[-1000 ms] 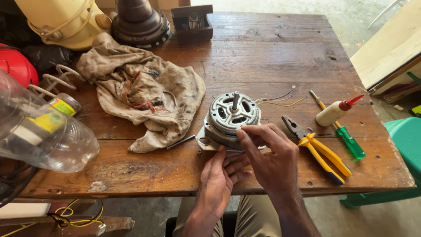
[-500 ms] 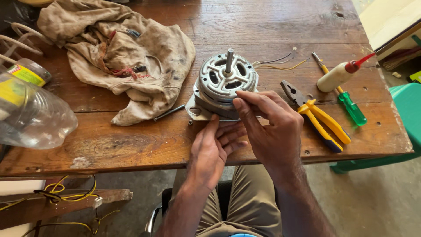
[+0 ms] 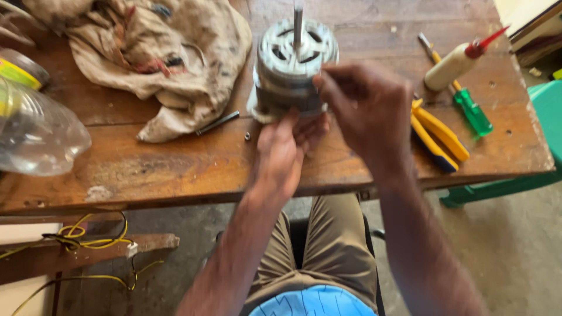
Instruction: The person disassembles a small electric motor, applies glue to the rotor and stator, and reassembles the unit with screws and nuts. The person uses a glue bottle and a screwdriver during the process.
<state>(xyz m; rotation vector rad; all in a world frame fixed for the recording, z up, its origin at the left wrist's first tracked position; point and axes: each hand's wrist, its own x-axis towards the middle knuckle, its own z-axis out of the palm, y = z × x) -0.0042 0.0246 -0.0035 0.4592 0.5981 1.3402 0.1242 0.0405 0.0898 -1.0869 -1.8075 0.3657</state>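
Note:
A grey metal electric motor with an upright shaft stands on the wooden table. My left hand reaches up from below, its fingers pressed against the motor's lower front edge. My right hand is held over the motor's right side, fingers pinched at its rim; whether it holds a small part is hidden by blur.
A dirty cloth lies left of the motor. A dark bolt and a small nut lie beside it. Yellow-handled pliers, a green screwdriver and a red-tipped squeeze bottle lie right. A clear plastic bottle sits left.
The camera has dropped and moved closer, so the table fills less of the view. Both hands stay at the motor; the right hand has shifted up along its right side.

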